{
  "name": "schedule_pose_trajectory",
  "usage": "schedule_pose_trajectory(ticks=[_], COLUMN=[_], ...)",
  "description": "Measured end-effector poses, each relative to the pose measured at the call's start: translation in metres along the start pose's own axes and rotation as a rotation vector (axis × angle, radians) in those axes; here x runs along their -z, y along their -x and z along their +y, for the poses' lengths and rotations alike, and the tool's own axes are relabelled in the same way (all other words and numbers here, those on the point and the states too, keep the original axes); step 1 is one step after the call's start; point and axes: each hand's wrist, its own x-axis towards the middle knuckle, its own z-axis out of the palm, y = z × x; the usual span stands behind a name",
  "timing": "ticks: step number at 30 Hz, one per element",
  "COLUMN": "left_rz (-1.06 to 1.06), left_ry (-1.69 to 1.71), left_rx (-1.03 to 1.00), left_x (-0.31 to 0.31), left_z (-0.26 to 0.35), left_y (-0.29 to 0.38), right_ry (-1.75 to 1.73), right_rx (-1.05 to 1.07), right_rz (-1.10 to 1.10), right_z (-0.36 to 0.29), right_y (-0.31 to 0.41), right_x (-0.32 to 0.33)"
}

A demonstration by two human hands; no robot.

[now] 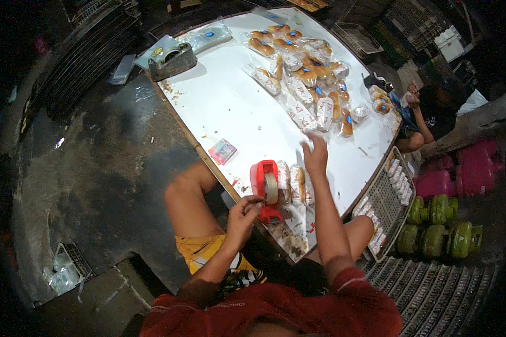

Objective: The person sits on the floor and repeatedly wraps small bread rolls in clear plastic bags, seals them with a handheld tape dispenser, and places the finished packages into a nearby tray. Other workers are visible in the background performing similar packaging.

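A red tape dispenser with a roll of clear tape stands near the table's close edge. At its near end is my left hand, thumb and forefinger close together; whether tape is between them is too small to tell. My right hand reaches forward over the white table, blurred, fingers apart and holding nothing visible. Just beyond its fingertips lies a heap of bread rolls in clear printed wrappers. Between the dispenser and my right forearm, several wrapped rolls lie side by side.
A plastic crate holding wrapped rolls sits at the table's right. A second dispenser and stacked plastic bags occupy the far left corner. Another person sits at right, beyond which are pink and green gas cylinders.
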Motion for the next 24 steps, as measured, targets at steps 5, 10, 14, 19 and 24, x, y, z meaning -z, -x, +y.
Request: schedule_pose_trajectory(ticks=[5,10,14,19,24], left_rz=[-0.088,0.154,0.004,-0.439,-0.673], left_ry=[-0.115,0.007,0.289,-0.030,-0.175], left_rx=[-0.134,-0.077,-0.031,0.132,0.262], left_x=[0.000,0.005,-0.003,-0.006,-0.007], left_z=[0.011,0.025,0.032,0.028,0.010], left_y=[0.000,-0.018,-0.027,-0.004,0.023], right_ry=[0.689,-0.671,-1.103,-0.585,-0.546], right_rx=[-0.236,-0.625,-0.633,-0.170,-0.024], right_rz=[-0.308,-0.374,-0.855,-0.092,-0.662], right_z=[0.027,-0.014,-0.081,-0.114,-0.128], right_y=[-0.084,-0.040,0.062,0.099,0.112], right_x=[-0.060,-0.014,0.062,0.135,0.158])
